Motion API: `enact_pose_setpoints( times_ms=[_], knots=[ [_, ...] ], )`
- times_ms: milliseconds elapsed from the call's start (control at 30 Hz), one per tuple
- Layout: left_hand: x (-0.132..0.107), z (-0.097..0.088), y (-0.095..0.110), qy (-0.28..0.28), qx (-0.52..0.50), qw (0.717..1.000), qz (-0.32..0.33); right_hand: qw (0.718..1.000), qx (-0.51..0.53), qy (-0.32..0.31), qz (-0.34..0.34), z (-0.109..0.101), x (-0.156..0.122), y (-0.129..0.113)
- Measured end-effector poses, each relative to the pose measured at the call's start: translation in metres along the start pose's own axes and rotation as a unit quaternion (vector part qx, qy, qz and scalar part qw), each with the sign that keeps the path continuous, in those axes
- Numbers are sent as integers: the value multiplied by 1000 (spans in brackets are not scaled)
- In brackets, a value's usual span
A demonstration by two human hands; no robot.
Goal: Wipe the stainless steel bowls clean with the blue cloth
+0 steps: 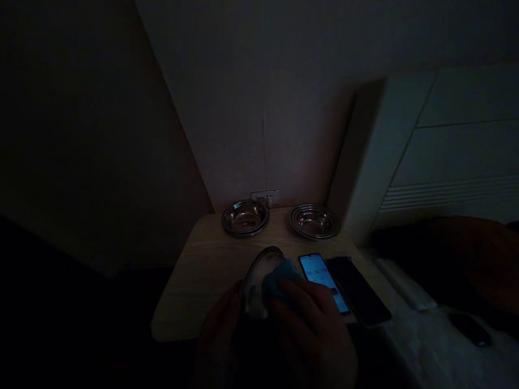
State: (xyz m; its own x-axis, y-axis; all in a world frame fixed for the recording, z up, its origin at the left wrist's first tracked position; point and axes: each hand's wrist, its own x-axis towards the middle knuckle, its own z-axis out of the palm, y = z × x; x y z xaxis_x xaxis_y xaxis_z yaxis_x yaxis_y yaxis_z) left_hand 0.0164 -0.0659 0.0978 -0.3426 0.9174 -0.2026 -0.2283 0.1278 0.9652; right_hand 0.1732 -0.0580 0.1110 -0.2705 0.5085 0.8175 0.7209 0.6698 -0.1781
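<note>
The room is very dark. My left hand [221,329] grips the rim of a tilted steel bowl [256,275] above the near edge of a small wooden table [203,270]. My right hand [312,329] presses a blue cloth [279,278] into the bowl's inside, fingers closed on the cloth. Two more steel bowls stand at the back of the table, one on the left [245,218] and one on the right [315,221].
A lit phone [322,278] lies on the table just right of my hands, with a dark phone [359,292] beside it. A wall socket [265,197] sits behind the bowls. A white headboard [425,156] and bed [425,335] are at right.
</note>
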Motion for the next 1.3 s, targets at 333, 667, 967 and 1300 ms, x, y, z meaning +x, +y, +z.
enact_pose_setpoints(
  times_ms=[333,667,967,1300],
  knots=[
    [-2,-5,-11,117,118,986,24,998,24,10,-59,11,-6,-14],
    [1,-16,-36,99,249,958,106,997,19,-51,48,10,17,-7],
    [2,5,-11,75,220,967,108,991,32,-107,69,27,38,9],
    [17,5,-6,59,226,962,144,992,67,-78,68,45,32,12]
  ],
)
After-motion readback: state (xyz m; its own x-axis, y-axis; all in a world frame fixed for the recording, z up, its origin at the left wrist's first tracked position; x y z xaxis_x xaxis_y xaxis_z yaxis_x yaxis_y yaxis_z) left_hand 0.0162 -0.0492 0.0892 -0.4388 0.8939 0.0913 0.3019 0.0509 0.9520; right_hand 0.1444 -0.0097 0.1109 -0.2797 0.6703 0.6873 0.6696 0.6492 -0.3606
